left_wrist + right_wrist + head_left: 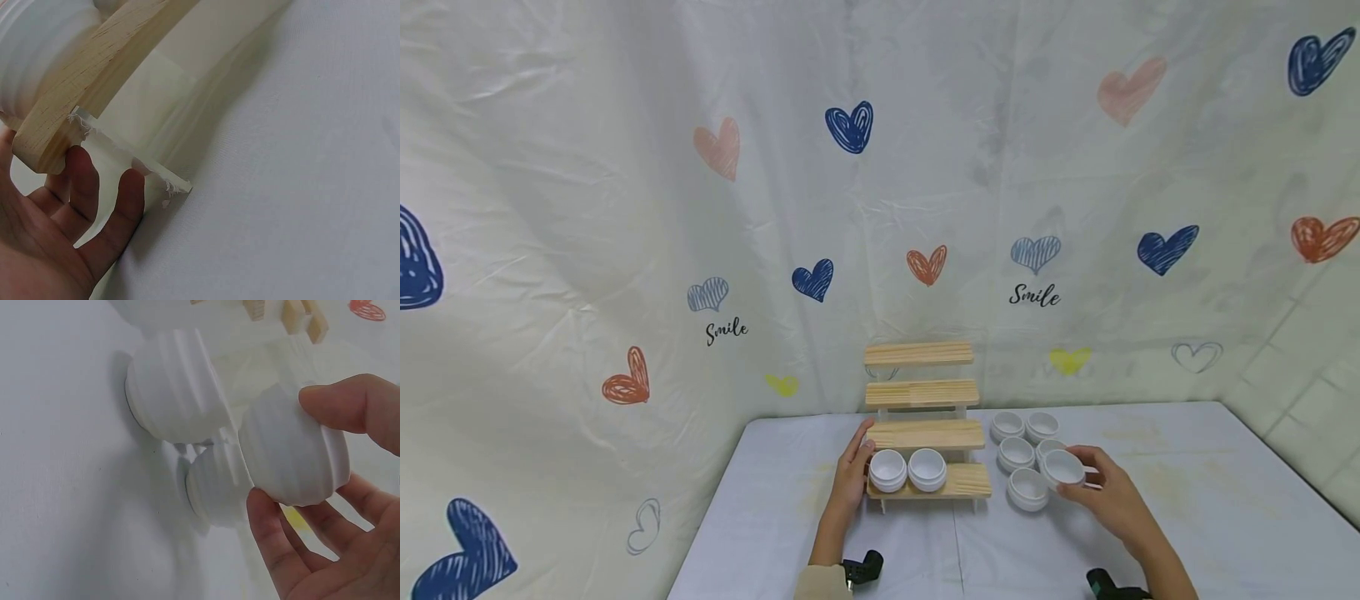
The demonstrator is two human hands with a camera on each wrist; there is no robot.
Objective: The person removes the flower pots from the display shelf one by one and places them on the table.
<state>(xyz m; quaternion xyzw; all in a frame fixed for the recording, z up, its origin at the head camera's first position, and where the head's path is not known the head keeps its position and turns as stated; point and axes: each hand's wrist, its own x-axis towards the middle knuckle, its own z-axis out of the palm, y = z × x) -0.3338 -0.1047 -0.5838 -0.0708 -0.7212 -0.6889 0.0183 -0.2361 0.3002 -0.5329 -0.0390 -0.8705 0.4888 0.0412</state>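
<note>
A tiered display stand with wooden shelves [928, 434] and clear side supports [134, 153] stands on the table. Two small white bowls [927, 467] sit side by side on its lowest shelf [967, 482]. My left hand [850, 475] grips the stand at its left end, with fingers curled under the shelf edge [81, 94] against the clear support. My right hand [1105, 492] pinches a white ribbed bowl [287, 447] between thumb and fingers, raised over the group of bowls to the right of the stand. In the right wrist view, two other bowls [175, 387] show behind it.
Several more white bowls [1016, 454] stand close together just right of the stand. A white cloth covers the table [1195, 475]. Behind the table hangs a pale curtain [962, 208] printed with hearts, close to the stand's back.
</note>
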